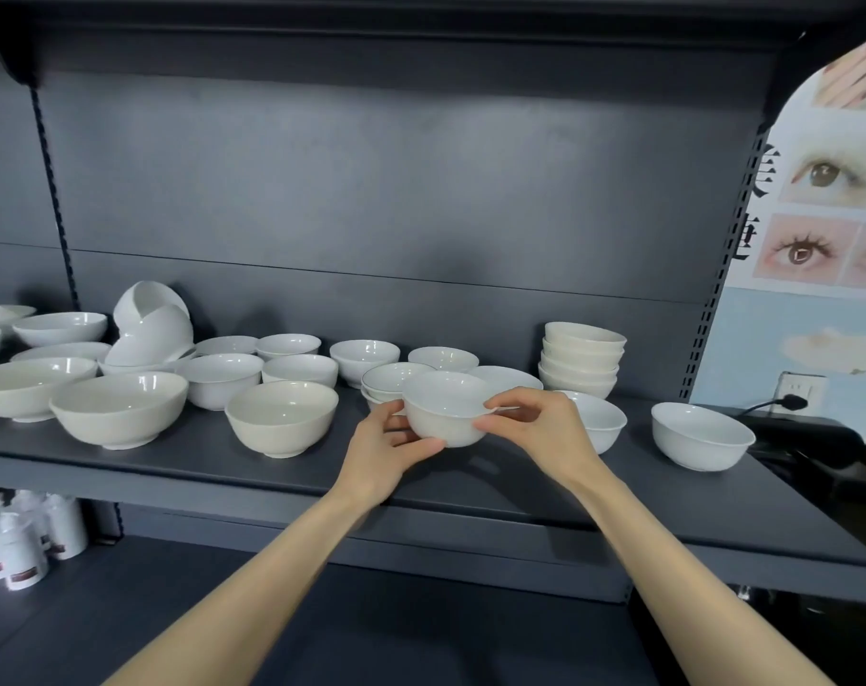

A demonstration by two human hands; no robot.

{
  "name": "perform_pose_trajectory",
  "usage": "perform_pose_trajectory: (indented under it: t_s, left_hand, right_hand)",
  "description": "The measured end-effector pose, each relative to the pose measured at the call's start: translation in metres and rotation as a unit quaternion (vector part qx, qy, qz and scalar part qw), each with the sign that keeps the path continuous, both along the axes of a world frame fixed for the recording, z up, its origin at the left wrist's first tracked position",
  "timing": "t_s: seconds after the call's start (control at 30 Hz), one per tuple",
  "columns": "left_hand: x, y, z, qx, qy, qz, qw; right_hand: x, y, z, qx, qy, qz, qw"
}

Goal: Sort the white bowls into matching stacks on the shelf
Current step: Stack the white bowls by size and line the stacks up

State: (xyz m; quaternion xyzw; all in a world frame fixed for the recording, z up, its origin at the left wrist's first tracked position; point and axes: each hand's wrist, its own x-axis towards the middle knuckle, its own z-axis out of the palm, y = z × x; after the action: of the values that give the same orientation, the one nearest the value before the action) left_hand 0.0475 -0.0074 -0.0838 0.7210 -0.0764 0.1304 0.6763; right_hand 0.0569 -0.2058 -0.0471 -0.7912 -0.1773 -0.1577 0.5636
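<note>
I hold the small bowl (445, 413) upright over the front of the shelf (198, 467) — left hand (388, 440) curled round its near side, right hand (535, 428) pinching its rim — and the short stack (386, 378) sits just behind it, nearer my left hand than the tall stack (582, 361).

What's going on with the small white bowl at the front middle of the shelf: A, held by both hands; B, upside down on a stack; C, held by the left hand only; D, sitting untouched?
A: the left hand grips the bowl at its side and the right hand pinches its rim.
</note>
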Motion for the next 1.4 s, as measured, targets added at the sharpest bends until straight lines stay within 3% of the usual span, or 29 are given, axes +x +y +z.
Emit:
perform_pose_trajectory:
  t_s: [0.27, 0.6, 0.83, 1.2, 1.4]
  left_hand:
    - [0.035, -0.044, 0.013, -0.024, -0.012, -0.081, 0.996]
    - [0.081, -0.119, 0.024, 0.020, -0.038, -0.155, 0.987]
    - [0.096, -0.144, 0.010, 0.185, -0.089, -0.061, 0.977]
    - [0.080, -0.140, 0.001, 0.242, -0.057, -0.019, 0.968]
    - [0.074, -0.142, -0.004, 0.190, 0.033, -0.053, 0.980]
  right_hand:
    - [0.003, -0.041, 0.015, 0.000, -0.011, -0.066, 0.998]
    - [0.007, -0.102, 0.019, 0.027, -0.026, -0.180, 0.983]
    - [0.019, -0.119, 0.011, 0.024, -0.007, -0.216, 0.976]
    - [0.036, -0.134, -0.004, -0.005, 0.016, -0.181, 0.983]
    - [0.040, -0.142, -0.012, -0.010, 0.002, -0.151, 0.989]
